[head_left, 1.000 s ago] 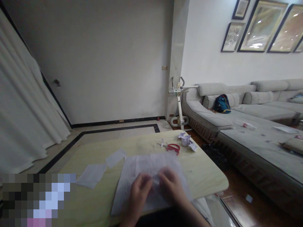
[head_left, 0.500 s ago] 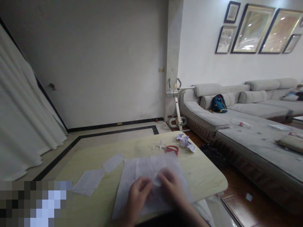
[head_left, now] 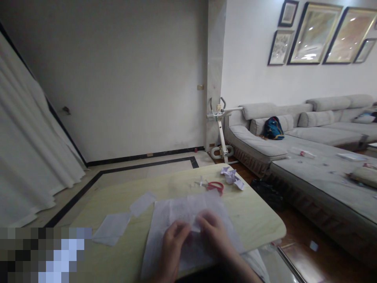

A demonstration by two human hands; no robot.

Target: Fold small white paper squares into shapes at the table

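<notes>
Between my fingertips is a small piece of white paper [head_left: 195,225], its shape partly hidden. My left hand [head_left: 176,240] is closed, thumb and forefinger pinched at the paper's left side. From the right, my right hand [head_left: 212,232] grips the same piece with curled fingers. Both hands are over a large creased white sheet [head_left: 165,210] lying on the pale wooden table [head_left: 259,220]. Just beyond the sheet lie red-handled scissors [head_left: 216,186], with small paper scraps near the blades.
Folded paper pieces [head_left: 232,177] sit near the table's far right corner. Two paper pieces, a nearer one [head_left: 112,228] and a farther one [head_left: 143,203], lie to the left. A grey sofa [head_left: 312,177] stands at right, an exercise machine [head_left: 220,129] behind the table.
The small paper between my fingers has tilted slightly. Both hands stay in nearly the same place, and the whole view has shifted a little.
</notes>
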